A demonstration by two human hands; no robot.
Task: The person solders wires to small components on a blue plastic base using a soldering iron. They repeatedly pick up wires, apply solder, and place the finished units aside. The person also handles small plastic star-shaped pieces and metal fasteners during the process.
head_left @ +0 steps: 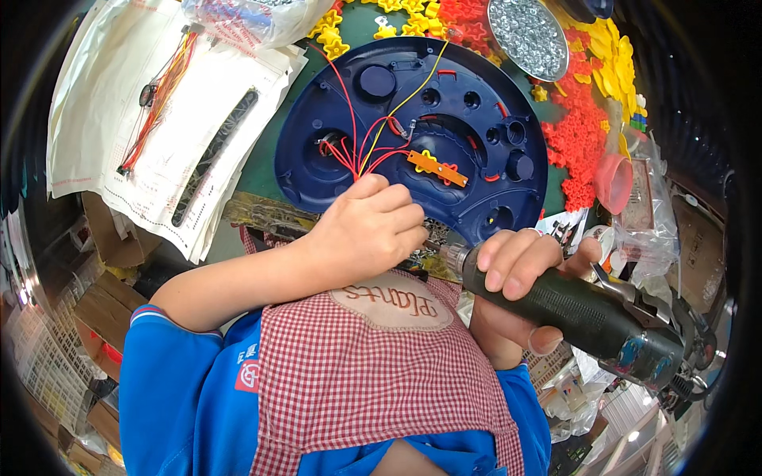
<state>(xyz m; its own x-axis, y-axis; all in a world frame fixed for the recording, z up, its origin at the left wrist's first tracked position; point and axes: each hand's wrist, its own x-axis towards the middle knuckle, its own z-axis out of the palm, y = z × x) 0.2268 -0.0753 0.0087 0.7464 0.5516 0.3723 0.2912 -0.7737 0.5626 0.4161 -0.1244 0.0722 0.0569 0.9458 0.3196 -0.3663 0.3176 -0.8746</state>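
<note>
In front of me lies a dark blue curved plastic housing (pixel 317 103), its inside with posts and round holes facing up. Red and yellow wires (pixel 349 151) run across it and pass behind my left hand (pixel 373 226). That hand is closed in a fist at the housing's near edge; what its fingers hold is hidden. My right hand (pixel 520 274) wraps around a dark power screwdriver (pixel 587 309), whose metal nose (pixel 454 255) points left toward my left hand. An orange strip (pixel 436 168) sits inside the housing beside a yellow star-shaped piece (pixel 426 157).
Papers (pixel 127 103) at the left carry a bundle of coloured wires (pixel 163 95) and a black strip (pixel 214 155). Along the back and right are red star pieces (pixel 575 143), yellow pieces (pixel 611 59), a round dish of screws (pixel 528 36) and a pink cup (pixel 613 182).
</note>
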